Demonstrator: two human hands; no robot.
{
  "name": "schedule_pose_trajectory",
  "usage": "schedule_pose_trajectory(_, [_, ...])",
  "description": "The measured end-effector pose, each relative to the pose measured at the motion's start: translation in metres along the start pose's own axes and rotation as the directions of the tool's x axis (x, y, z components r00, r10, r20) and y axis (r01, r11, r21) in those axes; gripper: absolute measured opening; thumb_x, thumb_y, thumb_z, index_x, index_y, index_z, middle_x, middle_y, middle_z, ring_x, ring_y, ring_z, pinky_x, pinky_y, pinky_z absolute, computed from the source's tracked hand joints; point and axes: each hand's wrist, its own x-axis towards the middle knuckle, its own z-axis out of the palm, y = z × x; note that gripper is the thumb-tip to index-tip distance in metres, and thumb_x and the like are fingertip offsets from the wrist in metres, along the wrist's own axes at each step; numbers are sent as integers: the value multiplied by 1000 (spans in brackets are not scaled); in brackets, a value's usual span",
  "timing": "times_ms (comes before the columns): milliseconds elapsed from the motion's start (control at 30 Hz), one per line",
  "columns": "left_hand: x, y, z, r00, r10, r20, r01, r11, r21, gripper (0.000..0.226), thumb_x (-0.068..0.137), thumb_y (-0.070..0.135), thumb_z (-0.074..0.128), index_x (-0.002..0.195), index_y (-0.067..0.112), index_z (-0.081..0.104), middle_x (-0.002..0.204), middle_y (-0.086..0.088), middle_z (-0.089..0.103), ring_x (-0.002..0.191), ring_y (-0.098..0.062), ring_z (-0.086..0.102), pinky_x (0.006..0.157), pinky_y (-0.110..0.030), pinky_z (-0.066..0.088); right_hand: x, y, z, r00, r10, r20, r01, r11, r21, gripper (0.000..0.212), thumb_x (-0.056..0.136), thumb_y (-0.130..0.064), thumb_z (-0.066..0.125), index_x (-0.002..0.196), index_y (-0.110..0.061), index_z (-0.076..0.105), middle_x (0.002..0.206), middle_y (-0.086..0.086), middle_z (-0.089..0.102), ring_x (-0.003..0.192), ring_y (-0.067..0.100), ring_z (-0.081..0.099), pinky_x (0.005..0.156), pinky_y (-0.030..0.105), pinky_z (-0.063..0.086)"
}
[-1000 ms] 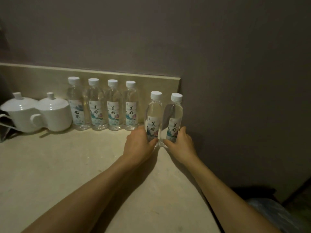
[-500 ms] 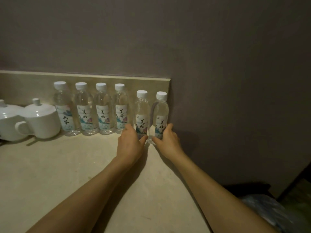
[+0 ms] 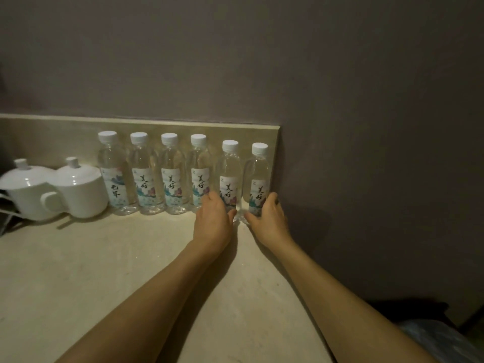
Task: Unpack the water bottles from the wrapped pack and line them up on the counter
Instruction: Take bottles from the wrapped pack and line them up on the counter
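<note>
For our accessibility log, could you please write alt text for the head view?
Left hand and right hand each grip a water bottle, ending a row of six bottles along the counter backsplash. Two lidded white cups stand left.

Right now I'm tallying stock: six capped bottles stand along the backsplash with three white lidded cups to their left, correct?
Not quite: the head view shows two white lidded cups, not three. The six capped bottles do stand along the backsplash.
</note>
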Motion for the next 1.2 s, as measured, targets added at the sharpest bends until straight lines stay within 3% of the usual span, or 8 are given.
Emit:
schedule_pose_trajectory(233, [7,6,7,999,-12,-47,14,999,51,47,92,22,65,129,3,43,129,-18,48,116,-35,55,95,-40,47,6,1,1,1000,-8,-23,7,1000,-13,54,85,-30,70,121,-6,38,130,18,49,117,40,54,90,43,47])
schedule_pose_trajectory(433, [8,1,9,990,30,-140,-23,998,53,43,86,24,72,113,7,43,109,-16,63,101,-35,63,79,-41,52,8,5,2,1000,-19,-19,19,1000,8,54,84,-31,70,121,-9,38,130,16,50,116,38,54,87,40,48])
schedule_pose_trajectory(600, [16,0,10,992,34,-122,-13,986,163,40,86,32,71,110,7,50,103,-15,68,98,-36,65,76,-41,51,13,3,3,1000,-20,-6,20,1000,0,56,85,-29,69,126,-7,37,134,16,47,120,39,52,91,42,47])
schedule_pose_trajectory(767, [28,-3,11,996,83,-15,-70,916,395,38,92,42,62,104,7,68,96,-13,70,90,-31,68,73,-37,52,17,5,3,999,-36,3,36,999,-6,58,86,-29,68,128,-4,37,134,18,47,120,40,51,94,45,46])
schedule_pose_trajectory(1200, [41,-7,14,997,68,25,-72,922,380,30,96,32,58,107,6,67,96,-13,70,90,-30,68,74,-37,53,28,3,10,999,-43,8,43,999,-4,60,86,-29,68,131,-5,36,137,17,45,122,38,50,97,47,46])
